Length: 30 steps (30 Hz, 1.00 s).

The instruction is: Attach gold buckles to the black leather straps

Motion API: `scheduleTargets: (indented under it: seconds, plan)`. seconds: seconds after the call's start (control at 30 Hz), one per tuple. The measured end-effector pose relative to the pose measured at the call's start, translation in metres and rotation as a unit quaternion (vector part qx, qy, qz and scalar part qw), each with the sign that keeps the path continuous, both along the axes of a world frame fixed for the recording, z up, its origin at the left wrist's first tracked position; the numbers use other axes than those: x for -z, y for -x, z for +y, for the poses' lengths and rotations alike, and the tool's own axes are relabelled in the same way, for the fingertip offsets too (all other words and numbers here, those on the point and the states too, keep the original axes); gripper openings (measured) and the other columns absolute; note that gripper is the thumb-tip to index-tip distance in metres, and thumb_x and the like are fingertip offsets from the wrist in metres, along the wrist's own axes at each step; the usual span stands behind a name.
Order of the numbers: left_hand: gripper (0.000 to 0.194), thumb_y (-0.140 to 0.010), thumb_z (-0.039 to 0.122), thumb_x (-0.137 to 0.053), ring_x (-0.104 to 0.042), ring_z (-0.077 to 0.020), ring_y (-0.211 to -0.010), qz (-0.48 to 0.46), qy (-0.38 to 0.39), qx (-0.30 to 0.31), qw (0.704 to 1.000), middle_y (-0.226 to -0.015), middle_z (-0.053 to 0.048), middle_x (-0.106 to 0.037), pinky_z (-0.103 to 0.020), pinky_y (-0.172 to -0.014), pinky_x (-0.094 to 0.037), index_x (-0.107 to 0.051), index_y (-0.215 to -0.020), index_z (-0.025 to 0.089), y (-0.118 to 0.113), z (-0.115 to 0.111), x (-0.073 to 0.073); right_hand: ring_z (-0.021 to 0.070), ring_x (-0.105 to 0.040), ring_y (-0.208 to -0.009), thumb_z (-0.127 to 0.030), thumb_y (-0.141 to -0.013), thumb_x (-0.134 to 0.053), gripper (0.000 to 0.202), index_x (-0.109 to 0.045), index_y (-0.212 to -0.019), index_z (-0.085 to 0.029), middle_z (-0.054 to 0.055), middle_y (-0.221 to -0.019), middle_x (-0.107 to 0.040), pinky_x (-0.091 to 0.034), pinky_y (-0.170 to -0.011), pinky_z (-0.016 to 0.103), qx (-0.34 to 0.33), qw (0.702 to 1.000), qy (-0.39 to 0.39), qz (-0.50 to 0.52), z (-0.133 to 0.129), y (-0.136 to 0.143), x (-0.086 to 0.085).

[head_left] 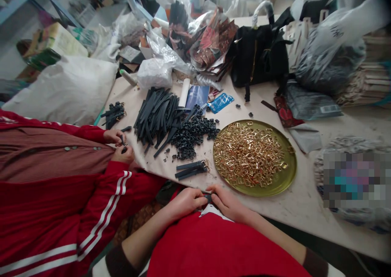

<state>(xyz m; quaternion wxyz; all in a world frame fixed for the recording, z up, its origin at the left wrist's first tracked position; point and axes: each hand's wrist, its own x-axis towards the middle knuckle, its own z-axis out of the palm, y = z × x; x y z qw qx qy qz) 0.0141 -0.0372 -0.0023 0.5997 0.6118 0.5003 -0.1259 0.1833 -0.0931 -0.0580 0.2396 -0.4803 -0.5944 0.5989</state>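
Observation:
Close to my body at the table's front edge, my left hand (191,200) and my right hand (225,201) pinch a short dark strap (208,198) between them. Fingers cover most of it. Just beyond lie a few black straps with gold buckles (192,170). To the right, a round gold tray (288,178) bears a heap of small gold buckles (249,154). A pile of small black loops (194,134) sits further back, beside a stack of loose black straps (157,114).
At left, a co-worker's hands (120,146) hold a small dark piece near a bundle of buckled straps (114,115). A black bag (259,55), plastic bags (331,61) and a white roll (183,93) stand at the back. A blue packet (220,103) lies mid-table.

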Motion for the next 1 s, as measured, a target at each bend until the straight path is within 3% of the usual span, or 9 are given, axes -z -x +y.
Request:
scheduleTargets:
  seconds: [0.17,0.3,0.37,0.47,0.6,0.73,0.87,1.0]
  plan:
    - [0.031,-0.079,0.034,-0.042,-0.049,-0.0115,-0.056,0.017,-0.064,0.087,0.994,-0.055,0.001,-0.054,-0.020,-0.049,-0.027,-0.061,-0.064,0.014,0.010,0.021,0.016,0.0178,-0.054,-0.075,-0.022,-0.086,-0.032,0.021,-0.044,-0.104,-0.019,0.005,-0.083,-0.059,-0.040,-0.067,0.031,-0.022,0.999,0.007,-0.046,0.022,0.018,0.006]
    - [0.030,-0.083,0.036,-0.040,-0.055,-0.0156,-0.072,0.042,-0.141,0.104,0.984,-0.075,-0.003,-0.061,-0.023,-0.062,-0.037,-0.061,-0.079,0.016,0.023,0.045,0.044,0.0169,-0.055,-0.077,-0.023,-0.088,-0.031,0.020,-0.043,-0.104,-0.019,0.005,-0.087,-0.060,-0.040,-0.068,0.028,0.013,0.994,-0.008,-0.106,0.055,0.038,0.022]
    - [0.027,-0.081,0.036,-0.046,-0.054,-0.0186,-0.087,0.072,-0.214,0.094,0.970,-0.093,-0.005,-0.060,-0.026,-0.073,-0.039,-0.056,-0.098,0.017,0.031,0.055,0.062,0.0182,-0.054,-0.077,-0.024,-0.088,-0.033,0.019,-0.047,-0.099,-0.018,0.006,-0.085,-0.060,-0.039,-0.068,0.030,0.019,0.981,-0.048,-0.185,0.075,0.045,0.036]
    - [0.046,-0.076,0.033,-0.056,-0.047,-0.0225,-0.102,0.113,-0.311,0.120,0.936,-0.110,-0.010,-0.052,-0.033,-0.084,-0.038,-0.043,-0.117,0.016,0.040,0.062,0.087,0.0209,-0.052,-0.082,-0.025,-0.087,-0.035,0.020,-0.054,-0.085,-0.017,0.008,-0.086,-0.059,-0.036,-0.074,0.033,0.004,0.947,-0.138,-0.291,0.099,0.049,0.057]
    - [0.040,-0.082,0.022,-0.045,-0.047,-0.0223,-0.099,0.134,-0.369,0.187,0.901,-0.108,-0.011,-0.050,-0.035,-0.083,-0.038,-0.038,-0.120,0.015,0.043,0.054,0.109,0.0185,-0.051,-0.085,-0.027,-0.089,-0.034,0.025,-0.056,-0.083,-0.018,0.006,-0.088,-0.058,-0.035,-0.075,0.030,0.028,0.936,-0.171,-0.308,0.106,0.047,0.077]
    - [0.028,-0.086,0.016,-0.031,-0.048,-0.0227,-0.093,0.157,-0.363,0.205,0.895,-0.100,-0.011,-0.051,-0.037,-0.077,-0.040,-0.045,-0.110,0.014,0.033,0.051,0.120,0.0183,-0.052,-0.081,-0.028,-0.089,-0.032,0.028,-0.057,-0.081,-0.018,0.005,-0.080,-0.059,-0.035,-0.074,0.030,0.050,0.931,-0.191,-0.306,0.099,0.052,0.088]
    - [0.022,-0.086,0.016,-0.030,-0.050,-0.0221,-0.090,0.183,-0.355,0.198,0.895,-0.093,-0.010,-0.053,-0.036,-0.075,-0.042,-0.050,-0.096,0.015,0.022,0.062,0.123,0.0198,-0.054,-0.078,-0.031,-0.089,-0.030,0.032,-0.058,-0.081,-0.018,0.006,-0.077,-0.061,-0.038,-0.073,0.032,0.057,0.940,-0.188,-0.278,0.099,0.051,0.096]
    - [0.020,-0.084,0.012,-0.032,-0.055,-0.0194,-0.082,0.215,-0.362,0.162,0.893,-0.093,-0.010,-0.055,-0.030,-0.067,-0.045,-0.051,-0.092,0.014,0.021,0.063,0.112,0.0215,-0.055,-0.094,-0.039,-0.087,-0.033,0.034,-0.053,-0.103,-0.017,0.010,-0.100,-0.060,-0.042,-0.082,0.035,0.124,0.955,-0.176,-0.202,0.088,0.035,0.091]
